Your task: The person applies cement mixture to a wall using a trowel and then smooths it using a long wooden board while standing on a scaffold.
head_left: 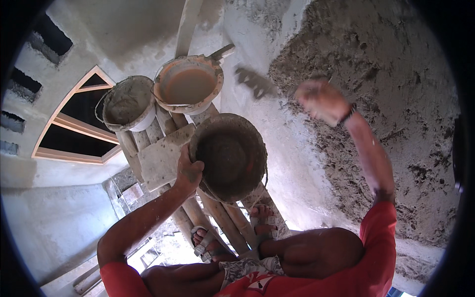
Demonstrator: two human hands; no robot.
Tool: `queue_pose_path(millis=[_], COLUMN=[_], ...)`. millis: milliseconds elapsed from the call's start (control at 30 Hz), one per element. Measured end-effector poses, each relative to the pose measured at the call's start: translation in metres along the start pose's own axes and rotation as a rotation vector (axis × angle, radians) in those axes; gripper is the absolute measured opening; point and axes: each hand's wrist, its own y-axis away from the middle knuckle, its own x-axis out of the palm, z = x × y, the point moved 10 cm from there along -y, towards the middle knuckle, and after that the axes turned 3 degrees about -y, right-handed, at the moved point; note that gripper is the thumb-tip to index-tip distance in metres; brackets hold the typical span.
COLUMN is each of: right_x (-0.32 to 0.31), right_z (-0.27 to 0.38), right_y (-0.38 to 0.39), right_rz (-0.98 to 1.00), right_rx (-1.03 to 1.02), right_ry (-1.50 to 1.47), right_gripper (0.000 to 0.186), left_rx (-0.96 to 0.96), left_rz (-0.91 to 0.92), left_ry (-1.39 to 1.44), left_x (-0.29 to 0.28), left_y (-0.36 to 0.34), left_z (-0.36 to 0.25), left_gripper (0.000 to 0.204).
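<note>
My left hand [188, 172] is closed on the rim of a mortar-caked bucket [256, 132], thumb over the edge. The bucket is tipped so its dark inside shows, with grey residue or mortar at the bottom. My right hand [324, 100], with a dark band at the wrist, is raised in front of the rough wall. Motion smears its fingers, so whether it holds anything cannot be made out. To its left is a blurred, ragged dark patch that looks like mortar [255, 83]. Coarse wet mortar [376, 99] covers the wall on the right; paler smooth surface lies beside it.
I squat in sandals on a scaffold of round poles [220, 213]. Beyond stand a bucket of cloudy liquid [189, 106] and a bucket of grey mortar [143, 119], by a flat board [161, 157]. A wooden window frame [64, 154] and slot openings are at left.
</note>
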Motion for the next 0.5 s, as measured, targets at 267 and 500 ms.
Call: queue_pose_path(millis=[267, 500], right_x=[-0.138, 0.069], right_z=[0.031, 0.017], right_y=[0.050, 0.065], right_rz=[-0.799, -0.110], right_rx=[-0.362, -0.739], right_ry=[0.239, 0.463], right_gripper=[0.036, 0.026], left_rx=[-0.042, 0.018], left_rz=[-0.025, -0.053], left_ry=[0.014, -0.112], left_x=[0.000, 0.012], left_y=[0.001, 0.002], left_z=[-0.001, -0.004], left_gripper=[0.055, 0.057])
